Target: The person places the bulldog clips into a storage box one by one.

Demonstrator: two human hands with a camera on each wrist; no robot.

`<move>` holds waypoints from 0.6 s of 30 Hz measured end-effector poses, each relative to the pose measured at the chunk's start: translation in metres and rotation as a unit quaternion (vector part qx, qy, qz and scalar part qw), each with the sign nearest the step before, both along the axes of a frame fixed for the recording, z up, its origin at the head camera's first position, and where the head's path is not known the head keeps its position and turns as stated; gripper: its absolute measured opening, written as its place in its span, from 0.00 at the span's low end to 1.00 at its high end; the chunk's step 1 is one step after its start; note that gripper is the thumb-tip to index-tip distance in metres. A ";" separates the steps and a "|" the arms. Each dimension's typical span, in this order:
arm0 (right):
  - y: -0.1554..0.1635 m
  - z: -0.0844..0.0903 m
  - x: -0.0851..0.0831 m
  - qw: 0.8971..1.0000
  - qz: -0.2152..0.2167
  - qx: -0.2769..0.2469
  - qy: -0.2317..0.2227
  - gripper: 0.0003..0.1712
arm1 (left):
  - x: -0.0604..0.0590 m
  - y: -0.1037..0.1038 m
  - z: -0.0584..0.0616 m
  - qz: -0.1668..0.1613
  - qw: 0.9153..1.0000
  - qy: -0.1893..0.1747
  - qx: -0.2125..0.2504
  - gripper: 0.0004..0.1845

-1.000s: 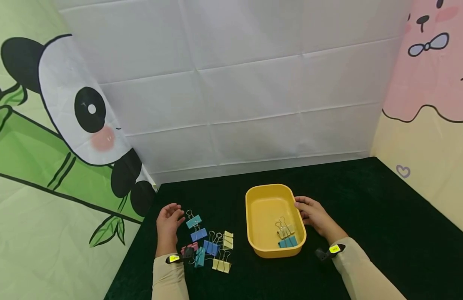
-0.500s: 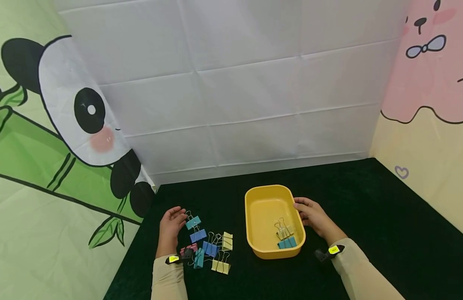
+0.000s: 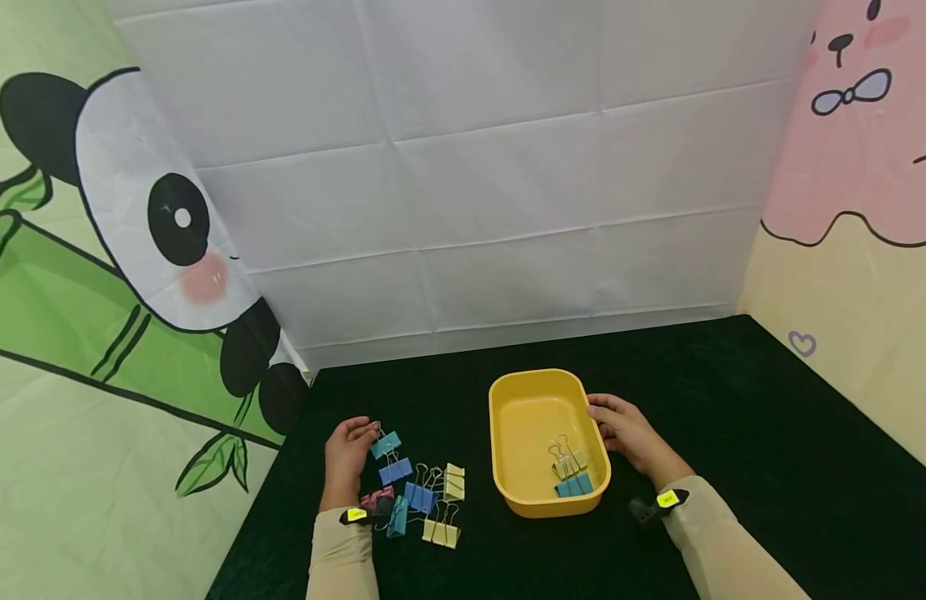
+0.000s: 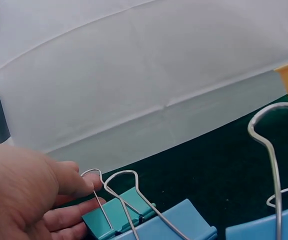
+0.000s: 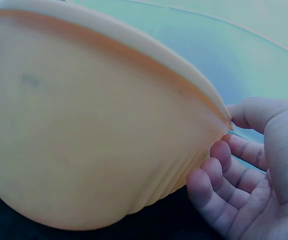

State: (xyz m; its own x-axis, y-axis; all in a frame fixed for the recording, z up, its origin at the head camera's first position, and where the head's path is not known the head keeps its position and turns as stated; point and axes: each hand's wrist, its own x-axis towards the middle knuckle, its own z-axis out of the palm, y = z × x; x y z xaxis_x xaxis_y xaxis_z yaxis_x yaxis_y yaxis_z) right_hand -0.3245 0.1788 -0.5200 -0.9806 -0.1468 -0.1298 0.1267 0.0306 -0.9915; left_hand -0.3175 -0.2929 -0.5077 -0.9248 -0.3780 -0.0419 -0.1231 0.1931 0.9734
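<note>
At the left of the pile, my left hand pinches the wire handle of a teal binder clip between thumb and fingertip. The left wrist view shows the thumb at the clip's silver loop. Just below it lies a blue binder clip. My right hand grips the right rim of a yellow plastic tray, thumb on the rim and fingers against the outer wall. Inside the tray are a teal binder clip and a pale yellow one partly behind it.
More binder clips lie close together on the dark green cloth: a second blue one, two pale yellow ones, a red one and another teal one. A white sheet hangs behind the table.
My left hand has moved a little right and down, and its fingers have closed on the teal clip's handle. The right hand and the tray stay nearly still.
</note>
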 end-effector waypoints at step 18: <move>-0.001 0.002 0.001 1.000 0.000 0.000 -0.005 0.30 | 0.003 0.000 0.004 0.041 0.999 0.019 0.029 0.18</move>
State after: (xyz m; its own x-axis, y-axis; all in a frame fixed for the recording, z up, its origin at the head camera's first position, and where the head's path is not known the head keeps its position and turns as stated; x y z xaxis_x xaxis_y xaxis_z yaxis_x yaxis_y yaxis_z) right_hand -0.3238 0.1779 -0.5181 -0.9792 -0.1477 -0.1391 0.1360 0.0308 -0.9902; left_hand -0.3145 -0.2933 -0.5034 -0.8924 -0.4502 -0.0306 -0.0980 0.1272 0.9870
